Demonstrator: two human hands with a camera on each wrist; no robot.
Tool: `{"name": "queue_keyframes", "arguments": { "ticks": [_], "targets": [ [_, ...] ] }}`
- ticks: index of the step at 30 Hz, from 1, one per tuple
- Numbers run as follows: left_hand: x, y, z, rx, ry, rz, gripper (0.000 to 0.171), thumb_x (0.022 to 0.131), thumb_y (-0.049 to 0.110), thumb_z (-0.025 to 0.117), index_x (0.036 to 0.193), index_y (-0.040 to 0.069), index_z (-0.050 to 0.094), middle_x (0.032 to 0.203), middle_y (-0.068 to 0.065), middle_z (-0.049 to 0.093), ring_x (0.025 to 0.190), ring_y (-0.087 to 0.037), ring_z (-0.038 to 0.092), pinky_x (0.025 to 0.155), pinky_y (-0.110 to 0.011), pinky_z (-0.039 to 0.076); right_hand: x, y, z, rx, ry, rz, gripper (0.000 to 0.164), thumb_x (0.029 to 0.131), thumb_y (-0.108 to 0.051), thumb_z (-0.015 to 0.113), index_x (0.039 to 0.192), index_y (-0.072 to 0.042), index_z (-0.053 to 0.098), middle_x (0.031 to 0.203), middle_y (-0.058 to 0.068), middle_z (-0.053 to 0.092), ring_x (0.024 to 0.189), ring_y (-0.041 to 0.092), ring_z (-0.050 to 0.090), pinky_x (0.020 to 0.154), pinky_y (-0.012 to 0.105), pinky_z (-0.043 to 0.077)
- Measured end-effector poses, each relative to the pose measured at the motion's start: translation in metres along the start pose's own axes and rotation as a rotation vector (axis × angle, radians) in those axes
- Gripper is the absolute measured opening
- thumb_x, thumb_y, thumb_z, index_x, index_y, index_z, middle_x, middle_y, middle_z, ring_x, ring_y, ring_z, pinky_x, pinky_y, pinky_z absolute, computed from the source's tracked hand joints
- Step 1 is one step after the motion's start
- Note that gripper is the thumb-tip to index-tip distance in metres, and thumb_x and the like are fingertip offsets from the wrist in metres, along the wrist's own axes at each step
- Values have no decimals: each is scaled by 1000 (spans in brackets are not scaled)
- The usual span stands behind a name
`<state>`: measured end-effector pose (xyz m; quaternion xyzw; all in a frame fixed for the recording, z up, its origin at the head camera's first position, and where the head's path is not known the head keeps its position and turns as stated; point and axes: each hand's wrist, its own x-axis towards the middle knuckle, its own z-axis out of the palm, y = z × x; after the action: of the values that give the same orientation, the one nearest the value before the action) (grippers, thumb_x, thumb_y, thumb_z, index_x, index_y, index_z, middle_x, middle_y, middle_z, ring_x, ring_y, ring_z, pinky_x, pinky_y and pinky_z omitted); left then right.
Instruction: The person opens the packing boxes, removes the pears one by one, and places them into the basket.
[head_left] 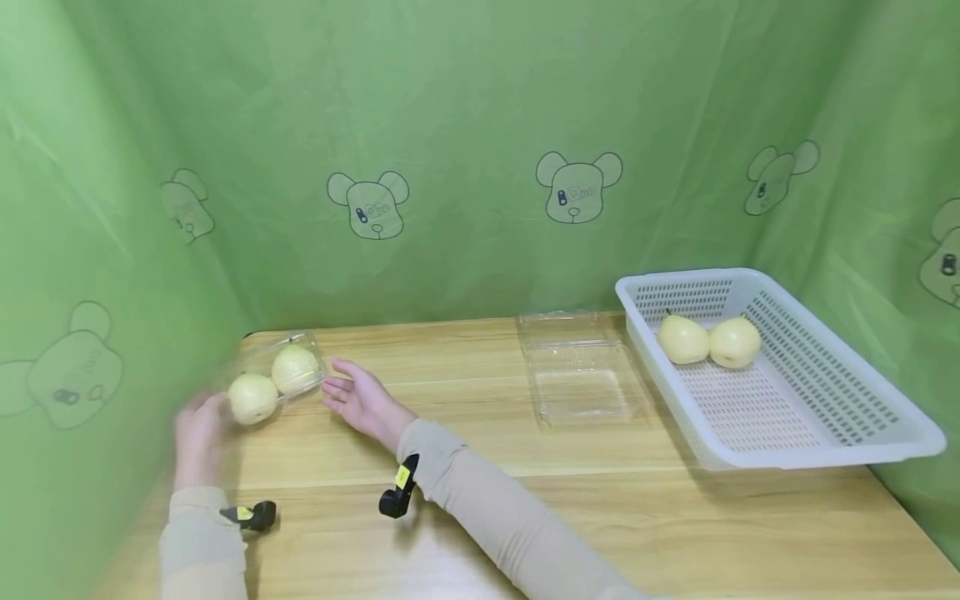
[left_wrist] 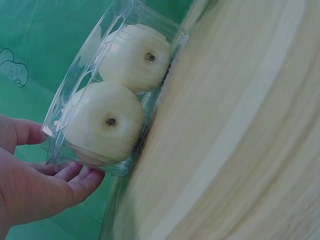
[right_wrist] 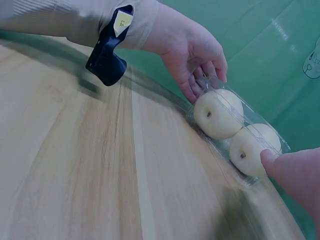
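Observation:
A clear plastic clamshell box (left_wrist: 173, 31) with two pale yellow pears (head_left: 252, 398) inside lies at the table's far left, beside the green curtain. My left hand (head_left: 201, 433) grips the near left end of this box, thumb on one side and fingers under the other in the left wrist view. At the opposite end is my right hand (head_left: 366, 404), fingers loosely extended, with its thumb (right_wrist: 280, 162) overlapping the box's end in the right wrist view. The lid appears folded over the pears.
Another clear clamshell box (head_left: 581, 392) sits unfolded at the middle right of the wooden table (head_left: 465, 467). A white perforated basket (head_left: 832, 457) on the right holds two more pears (head_left: 683, 339). Green curtains (head_left: 465, 100) enclose the back and both sides.

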<state>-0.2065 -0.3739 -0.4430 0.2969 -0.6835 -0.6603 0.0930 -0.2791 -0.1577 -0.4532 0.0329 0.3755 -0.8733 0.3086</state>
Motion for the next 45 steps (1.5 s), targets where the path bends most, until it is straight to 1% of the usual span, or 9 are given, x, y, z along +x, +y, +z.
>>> {"name": "queue_keyframes", "arguments": {
  "ticks": [1, 3, 14, 18, 21, 24, 26, 35, 45],
  "targets": [
    [0, 0, 1, -11, -12, -2, 66, 101, 27, 43, 155, 4, 12, 164, -12, 13, 148, -26, 23, 125, -39, 19, -1, -1, 0, 10, 5, -2, 66, 94, -24, 58, 149, -1, 30, 150, 33, 33, 143, 42, 32, 121, 49, 27],
    [2, 0, 2, -27, -30, -8, 67, 102, 27, 42, 155, 4, 8, 166, -11, 4, 151, -27, 16, 125, -38, 18, -4, -2, -1, 26, 16, -5, 66, 94, -24, 59, 149, -1, 31, 150, 34, 33, 143, 43, 33, 121, 48, 28],
    [6, -1, 4, -81, -89, -21, 61, 104, 24, 38, 156, 10, 10, 165, -8, 10, 149, -20, 26, 122, -29, 26, -11, -4, -16, 92, 32, 8, 65, 96, -22, 56, 148, 5, 29, 147, 35, 36, 140, 44, 37, 119, 46, 32],
    [5, -1, 8, -91, -109, -1, 62, 103, 20, 43, 155, 8, 13, 165, -9, 13, 127, -8, 48, 112, -17, 38, -14, -6, -23, 106, 42, 11, 65, 96, -23, 56, 148, 5, 31, 146, 35, 38, 139, 44, 39, 118, 46, 34],
    [5, 0, 12, -86, -124, 12, 62, 102, 19, 46, 155, 8, 16, 163, -11, 17, 104, 4, 51, 97, -9, 46, -16, -8, -29, 114, 54, 10, 64, 95, -23, 56, 147, 6, 32, 146, 34, 39, 138, 44, 40, 118, 46, 35],
    [5, 0, 18, -102, -135, 17, 61, 101, 17, 48, 154, 7, 20, 157, -12, 32, 96, 5, 55, 86, -8, 49, -18, -11, -34, 118, 68, 7, 63, 95, -23, 56, 146, 6, 33, 145, 32, 40, 137, 43, 41, 117, 46, 37],
    [5, 0, 22, -87, -145, 24, 61, 101, 18, 48, 154, 7, 20, 152, -10, 38, 94, 6, 56, 85, -8, 50, -19, -12, -38, 116, 79, 6, 62, 95, -23, 56, 145, 6, 34, 142, 31, 43, 136, 42, 42, 116, 46, 38],
    [2, -2, 37, -12, -210, 77, 59, 103, 21, 43, 154, 3, 19, 154, -17, 33, 96, 6, 54, 88, -9, 50, -30, -15, -52, 104, 122, 9, 53, 94, -23, 58, 138, 4, 45, 112, 18, 57, 123, 37, 54, 111, 45, 44],
    [-3, -2, 57, 7, -317, 98, 58, 103, 18, 39, 154, 2, 17, 159, -22, 24, 112, -2, 50, 88, -8, 48, -48, -25, -68, 107, 162, -16, 44, 95, -18, 56, 133, 4, 47, 109, 17, 56, 121, 38, 54, 111, 45, 44]
  ]
}}
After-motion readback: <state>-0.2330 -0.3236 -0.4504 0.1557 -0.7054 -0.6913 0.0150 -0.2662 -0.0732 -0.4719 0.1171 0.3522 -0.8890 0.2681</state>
